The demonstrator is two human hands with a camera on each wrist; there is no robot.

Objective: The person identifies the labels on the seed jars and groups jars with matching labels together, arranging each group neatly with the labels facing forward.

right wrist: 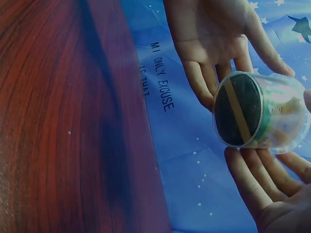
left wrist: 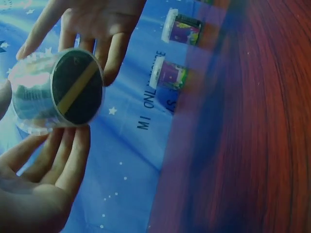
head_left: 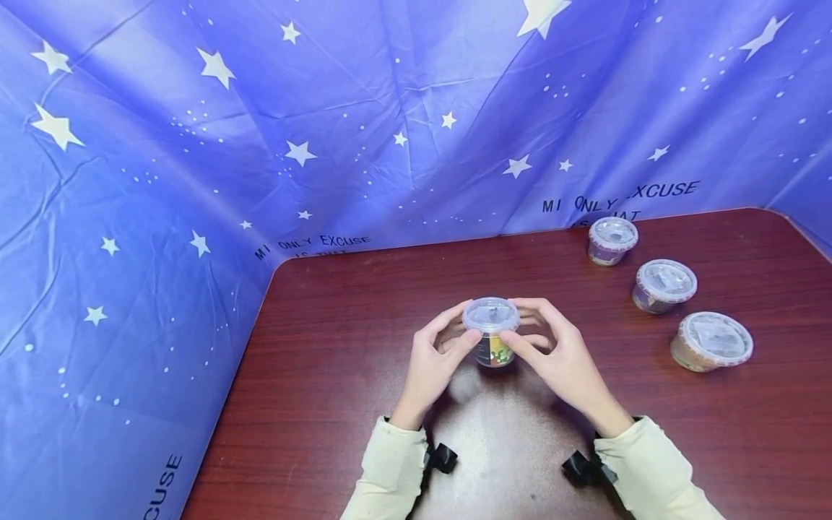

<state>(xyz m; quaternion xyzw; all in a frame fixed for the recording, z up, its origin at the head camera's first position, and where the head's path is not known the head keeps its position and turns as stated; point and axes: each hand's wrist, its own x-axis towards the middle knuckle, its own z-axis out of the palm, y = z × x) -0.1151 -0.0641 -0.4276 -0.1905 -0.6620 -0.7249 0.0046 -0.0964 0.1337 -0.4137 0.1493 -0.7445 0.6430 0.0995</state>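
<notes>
A small round tub (head_left: 497, 349) with a clear lid is held upright between both hands in the head view. My left hand (head_left: 434, 359) grips its left side and my right hand (head_left: 567, 359) its right, the thumbs on the near face. Both wrist views show the tub (left wrist: 35, 93) (right wrist: 281, 115) off the table, its dark base crossed by a yellowish strip. The left hand (left wrist: 46, 187) (right wrist: 211, 36) and right hand (left wrist: 101, 22) (right wrist: 277, 194) have curved fingers against it. The head view shows a black and yellow label; some fingertips are hidden behind the tub.
Three more lidded tubs (head_left: 613, 250) (head_left: 658, 297) (head_left: 698, 352) stand in a slanting row on the right of the reddish-brown table (head_left: 312, 383). A blue cloth (head_left: 364, 180) with white stars hangs behind and to the left. Dark devices (head_left: 444, 458) (head_left: 578, 467) are at both wrists.
</notes>
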